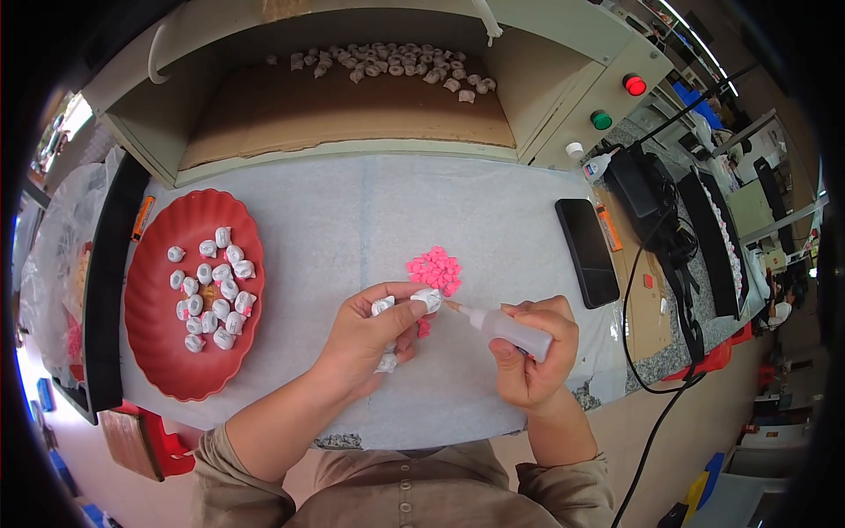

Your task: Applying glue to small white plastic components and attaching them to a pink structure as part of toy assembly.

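White and rounded, one small moulded piece (428,301) was pinched between the thumb and fingers of the left hand (359,339), above the middle of the white sheet (308,229) that covered the worktable. Other small white pieces (382,305) were tucked among that hand's curled fingers. To the right, a translucent plastic squeeze bottle (509,331) lay gripped in the right hand (539,365); its long axis slanted leftward and away from the person, so that its thin tan tip (452,305) pointed at the piece's right side. Whether tip and piece touched could not be told. Just beyond both hands lay a heap of bright pink bits (436,267). Farther left stood a red, scalloped oval dish (163,352) of white pieces; well right, a black phone (587,253); at the back, a pale, open-fronted cabinet (559,123) held more pieces.
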Available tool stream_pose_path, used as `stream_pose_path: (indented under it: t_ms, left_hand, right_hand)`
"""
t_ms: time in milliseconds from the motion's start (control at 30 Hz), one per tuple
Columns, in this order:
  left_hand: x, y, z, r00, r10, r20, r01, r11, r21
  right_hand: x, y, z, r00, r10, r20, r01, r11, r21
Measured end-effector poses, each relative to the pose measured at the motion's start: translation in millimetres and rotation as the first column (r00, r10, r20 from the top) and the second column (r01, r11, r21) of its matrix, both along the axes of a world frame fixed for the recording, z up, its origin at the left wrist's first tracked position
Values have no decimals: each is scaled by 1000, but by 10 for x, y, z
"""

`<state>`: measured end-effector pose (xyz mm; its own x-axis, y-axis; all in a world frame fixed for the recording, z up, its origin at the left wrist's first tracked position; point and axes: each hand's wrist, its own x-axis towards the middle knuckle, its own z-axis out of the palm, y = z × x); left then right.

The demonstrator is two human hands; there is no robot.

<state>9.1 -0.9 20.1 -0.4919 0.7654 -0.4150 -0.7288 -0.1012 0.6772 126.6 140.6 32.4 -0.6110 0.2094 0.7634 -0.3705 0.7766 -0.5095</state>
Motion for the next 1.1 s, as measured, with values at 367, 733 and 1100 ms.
stream_pose_path:
  t_ms: [367,733,1100]
  left_hand:
    - [-2,4,4,1000,14,24,-14,1000,4]
    - [-1,-9,-12,999,28,39,-28,1000,10]
    - [5,-3,-17,999,28,30,-28,1000,0]
  right_hand:
    - [1,20,-3,1000,-15,-6,15,1000,11]
    - [-6,43,-37,999,38,12,-32,950,-312]
    - [-8,14,-5,996,62,67,-30,916,-401]
